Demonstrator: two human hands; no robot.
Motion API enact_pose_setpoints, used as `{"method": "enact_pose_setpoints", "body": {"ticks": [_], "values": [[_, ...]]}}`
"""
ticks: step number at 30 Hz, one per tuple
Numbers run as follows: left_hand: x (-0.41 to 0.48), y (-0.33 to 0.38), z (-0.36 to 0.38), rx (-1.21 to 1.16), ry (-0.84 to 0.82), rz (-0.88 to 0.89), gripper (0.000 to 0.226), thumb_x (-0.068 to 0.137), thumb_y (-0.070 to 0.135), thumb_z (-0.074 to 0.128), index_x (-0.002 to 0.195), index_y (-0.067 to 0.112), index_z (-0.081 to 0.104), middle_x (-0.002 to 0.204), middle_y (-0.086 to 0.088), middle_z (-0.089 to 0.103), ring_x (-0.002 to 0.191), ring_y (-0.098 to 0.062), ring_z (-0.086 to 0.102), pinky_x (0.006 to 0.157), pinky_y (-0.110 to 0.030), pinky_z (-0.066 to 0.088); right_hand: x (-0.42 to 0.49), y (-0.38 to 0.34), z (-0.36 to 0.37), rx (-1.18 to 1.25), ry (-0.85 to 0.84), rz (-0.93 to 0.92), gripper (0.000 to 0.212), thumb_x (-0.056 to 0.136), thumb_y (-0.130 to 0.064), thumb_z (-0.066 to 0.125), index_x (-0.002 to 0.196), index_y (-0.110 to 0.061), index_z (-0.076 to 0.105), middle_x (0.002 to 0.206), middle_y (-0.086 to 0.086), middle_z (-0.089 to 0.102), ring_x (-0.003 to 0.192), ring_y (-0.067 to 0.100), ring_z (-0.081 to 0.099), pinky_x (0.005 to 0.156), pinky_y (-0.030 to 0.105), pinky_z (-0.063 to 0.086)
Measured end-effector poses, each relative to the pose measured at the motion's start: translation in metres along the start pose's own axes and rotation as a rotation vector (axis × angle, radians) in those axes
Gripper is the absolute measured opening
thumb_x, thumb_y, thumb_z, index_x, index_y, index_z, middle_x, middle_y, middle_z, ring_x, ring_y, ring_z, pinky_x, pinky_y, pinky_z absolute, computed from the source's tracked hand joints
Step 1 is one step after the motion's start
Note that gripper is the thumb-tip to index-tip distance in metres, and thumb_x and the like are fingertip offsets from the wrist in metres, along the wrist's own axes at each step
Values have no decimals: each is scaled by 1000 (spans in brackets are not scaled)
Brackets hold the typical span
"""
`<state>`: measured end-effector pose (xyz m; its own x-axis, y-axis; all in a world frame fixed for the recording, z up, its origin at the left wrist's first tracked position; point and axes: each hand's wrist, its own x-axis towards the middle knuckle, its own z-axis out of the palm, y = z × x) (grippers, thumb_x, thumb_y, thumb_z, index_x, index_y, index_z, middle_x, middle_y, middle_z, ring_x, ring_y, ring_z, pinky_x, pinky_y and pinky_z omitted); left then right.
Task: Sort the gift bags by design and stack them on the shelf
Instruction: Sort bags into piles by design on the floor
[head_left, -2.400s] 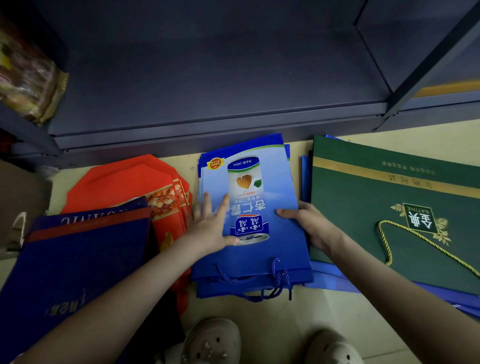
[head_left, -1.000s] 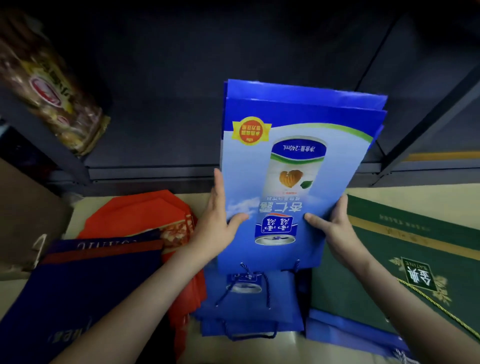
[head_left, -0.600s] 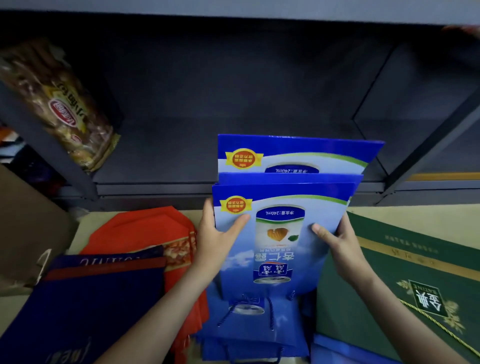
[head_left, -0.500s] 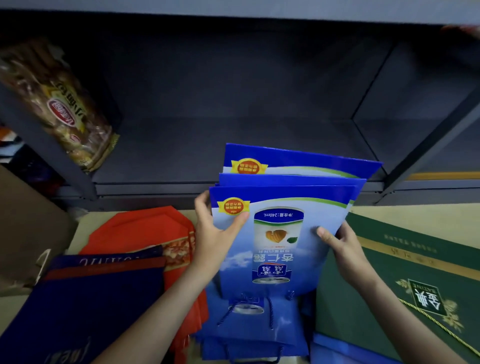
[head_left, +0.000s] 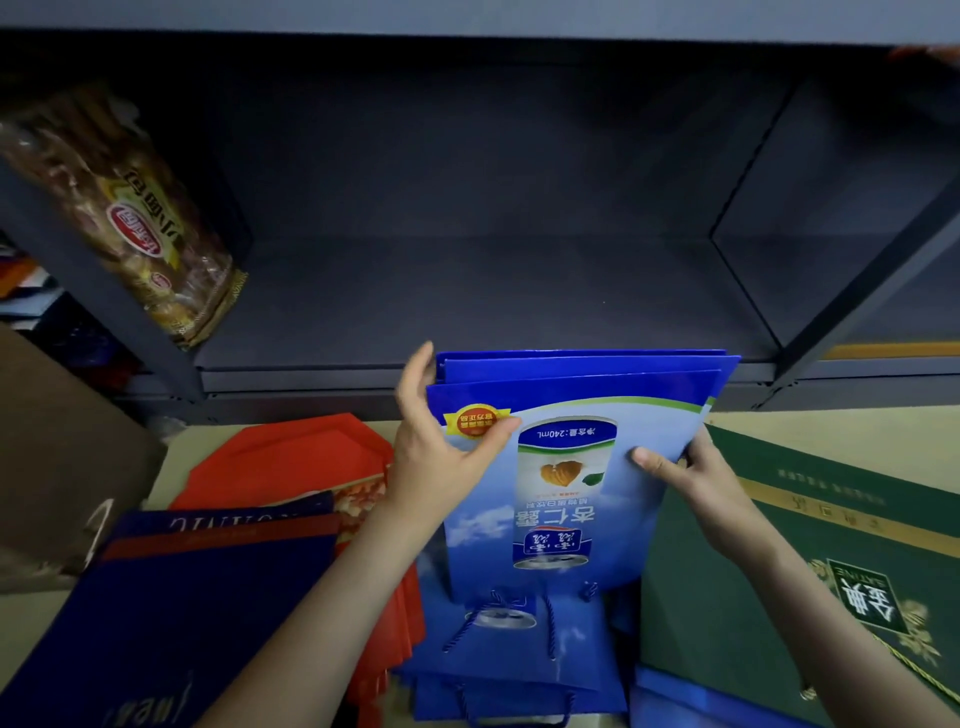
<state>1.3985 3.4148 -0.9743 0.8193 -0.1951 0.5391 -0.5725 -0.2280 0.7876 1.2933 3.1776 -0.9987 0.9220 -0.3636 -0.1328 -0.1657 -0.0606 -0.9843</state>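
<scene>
A: From the head camera, what are we dealing with?

B: A thin bundle of flat blue bags (head_left: 566, 499), folded paper with a glossy print. I'd judge them light and fairly stiff together. They look slick against each other, though, so they could fan apart, and their far edges sit slightly staggered.

A: Where would you take hold?

B: On the two side edges, which is where they're held. The left hand (head_left: 436, 457) clamps the left edge, thumb across the printed face and fingers behind. The right hand (head_left: 696, 478) pinches the right edge the same way. I wouldn't use the cord handles (head_left: 550, 621), which dangle loose at the near end.

A: And the bundle relative to the hands?

B: It's between them, tilted up, with its far edge in front of the shelf's (head_left: 493, 312) front lip and not on the board. Below it lies a floor pile (head_left: 519, 680) of matching bags, with red bags (head_left: 291, 457) to the left and a green bag (head_left: 831, 545) to the right.

A: And the shelf?

B: The board behind the bundle is bare where I'd expect the bundle to land. A snack packet (head_left: 135, 218) sits at far left.
</scene>
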Motion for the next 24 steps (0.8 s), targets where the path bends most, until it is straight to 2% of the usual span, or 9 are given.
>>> {"method": "enact_pose_setpoints", "body": {"ticks": [2, 4, 7, 9, 12, 15, 18, 22, 24], "values": [[4, 1, -3, 99, -72, 110, 89, 72, 28, 79, 139, 24, 20, 122, -1, 51, 106, 7, 53, 78, -4, 45, 0, -6, -1, -16, 52, -50, 77, 62, -36, 84, 127, -25, 45, 126, -8, 58, 118, 11, 55, 84, 22, 50], [7, -4, -10, 276, -115, 192, 80, 76, 45, 70, 138, 36, 21, 119, -15, 56, 89, -12, 64, 66, -20, 53, -1, -14, -2, -35, 97, -188, 84, 66, -24, 78, 135, -27, 30, 130, -11, 52, 121, 9, 53, 88, 19, 49], [12, -7, -18, 346, -191, 221, 63, 82, 59, 55, 135, 40, 28, 114, -19, 56, 80, -18, 68, 58, -34, 60, -3, -29, -6, -215, 121, -339, 100, 70, -32, 75, 140, -53, 8, 139, -27, 37, 129, 4, 43, 102, 16, 39], [15, -9, -21, 305, -220, 223, 57, 82, 57, 54, 132, 36, 34, 113, -12, 52, 80, -17, 67, 56, -34, 59, -3, -39, -7, -436, 144, -423, 103, 72, -30, 73, 140, -58, 0, 143, -22, 31, 132, -7, 32, 102, 7, 31], [19, -12, -21, 227, -183, 286, 51, 82, 41, 61, 126, 24, 44, 109, -1, 45, 85, -12, 59, 64, -25, 53, -3, -43, -3, -665, 162, -538, 93, 77, -14, 75, 142, -45, 15, 138, -1, 28, 117, -29, 23, 89, -6, 23], [18, -18, -20, 224, -125, 355, 46, 81, 34, 65, 118, 14, 48, 106, -3, 46, 86, -13, 54, 72, -25, 48, -2, -43, 1, -635, 149, -559, 77, 77, -4, 76, 133, -39, 37, 130, 1, 33, 117, -26, 27, 91, -4, 24], [15, -20, -19, 212, -95, 333, 44, 86, 41, 62, 118, 14, 48, 106, -3, 46, 86, -15, 55, 66, -27, 49, -3, -44, 4, -618, 133, -535, 83, 77, -4, 75, 136, -44, 32, 129, -1, 34, 120, -23, 26, 95, -3, 22], [-5, -16, -16, 98, -121, 168, 72, 84, 56, 55, 135, 12, 31, 125, -4, 46, 118, 8, 45, 91, -9, 42, -9, -38, 5, -371, 70, -342, 105, 71, -21, 76, 131, -70, 5, 137, -39, 31, 127, -16, 33, 105, 13, 30], [-23, -19, -16, 42, -163, -26, 94, 74, 61, 65, 145, 30, 12, 133, -15, 46, 123, 0, 47, 96, -15, 43, -9, -30, 3, -337, 21, -234, 119, 65, -26, 80, 125, -75, -11, 126, -53, 33, 125, -13, 40, 104, 23, 36]]}}
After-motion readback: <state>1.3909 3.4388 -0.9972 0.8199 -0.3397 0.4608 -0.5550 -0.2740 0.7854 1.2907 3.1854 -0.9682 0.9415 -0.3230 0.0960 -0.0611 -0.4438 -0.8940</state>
